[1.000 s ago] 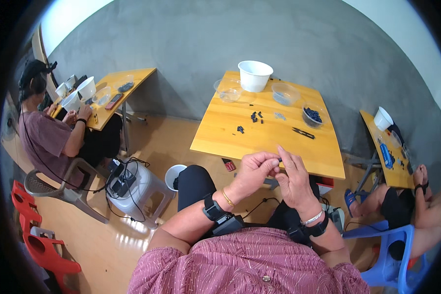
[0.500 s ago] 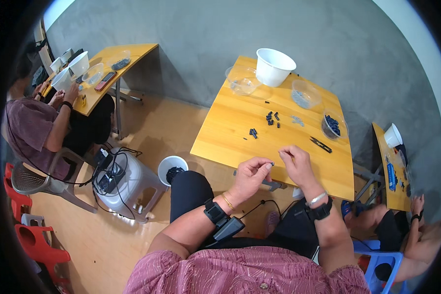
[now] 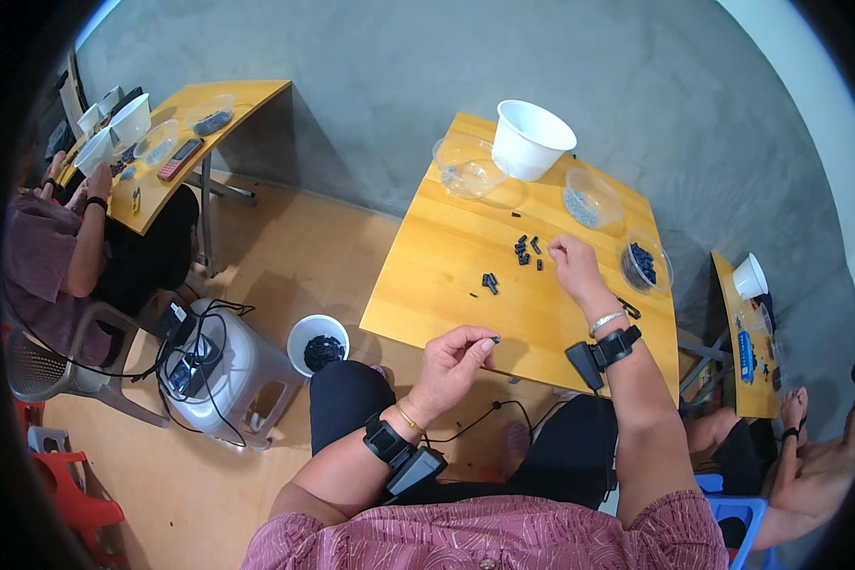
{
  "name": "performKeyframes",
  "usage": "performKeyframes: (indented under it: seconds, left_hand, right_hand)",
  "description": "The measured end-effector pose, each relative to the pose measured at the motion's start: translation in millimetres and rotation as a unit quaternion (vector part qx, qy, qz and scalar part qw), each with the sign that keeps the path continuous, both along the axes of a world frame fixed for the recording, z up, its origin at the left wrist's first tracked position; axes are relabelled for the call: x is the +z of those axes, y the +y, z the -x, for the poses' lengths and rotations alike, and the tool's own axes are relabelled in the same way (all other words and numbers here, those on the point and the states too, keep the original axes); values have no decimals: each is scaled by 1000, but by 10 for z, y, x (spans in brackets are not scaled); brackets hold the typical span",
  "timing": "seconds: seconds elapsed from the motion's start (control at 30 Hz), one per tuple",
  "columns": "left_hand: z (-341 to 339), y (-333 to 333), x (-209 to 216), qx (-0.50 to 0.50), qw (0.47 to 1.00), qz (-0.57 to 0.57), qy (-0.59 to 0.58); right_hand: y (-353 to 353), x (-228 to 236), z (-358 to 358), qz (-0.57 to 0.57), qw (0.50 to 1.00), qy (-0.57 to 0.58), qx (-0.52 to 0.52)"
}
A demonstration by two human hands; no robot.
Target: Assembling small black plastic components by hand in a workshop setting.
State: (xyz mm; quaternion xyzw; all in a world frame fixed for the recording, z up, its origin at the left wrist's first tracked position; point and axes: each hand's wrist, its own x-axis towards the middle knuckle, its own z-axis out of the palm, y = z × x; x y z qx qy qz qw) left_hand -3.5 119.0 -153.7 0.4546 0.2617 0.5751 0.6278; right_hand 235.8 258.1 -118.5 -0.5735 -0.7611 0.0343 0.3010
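1. Left hand (image 3: 451, 369), just below the centre of the frame: thumb and forefinger are pinched nearly closed on a small dark piece (image 3: 496, 339), which shows at the fingertips, by the near edge of the bench (image 3: 427, 256).
2. Right hand (image 3: 578, 268), right of centre, is over the bench with its fingers curled and pointing toward the upper left; I cannot tell whether the thumb and fingertips meet or hold anything.
3. Loose dark pieces (image 3: 522, 251) lie in a cluster just left of the right hand's fingertips; a smaller group (image 3: 489, 283) lies lower and further left, apart from the cluster.
4. Black snips (image 3: 629, 308) lie at the right of the bench, partly hidden by the right wrist.
5. Toward the upper right, a clear bowl (image 3: 643, 265) holds more dark pieces, and a clear tub (image 3: 594, 198) above it holds pale bits.
6. At the bench's far edge, upper centre, stands a white tub (image 3: 534, 141), with a clear container (image 3: 467, 168) just beside it on the left.
7. Left of centre, a white bucket (image 3: 318, 332) containing dark bits stands on the floor, near a grey stool (image 3: 233, 370) carrying black cables.
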Motion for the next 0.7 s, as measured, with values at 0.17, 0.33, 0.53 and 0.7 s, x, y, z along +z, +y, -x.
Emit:
performKeyframes:
  seconds: [0.17,0.33,0.53,0.7]
  left_hand:
    - [4,31,-31,-30,999,-3,15]
    - [-29,13,-38,-32,999,3,14]
    - [-59,30,-17,-35,999,4,9]
    - [-57,38,-13,-40,999,14,9]
  right_hand:
    - [117,48,167,17,999,-26,27]
    - [240,-3,185,-9,999,-35,13]
    - [205,-123,169,46,997,-67,15]
    - [44,-91,287,50,996,-72,34]
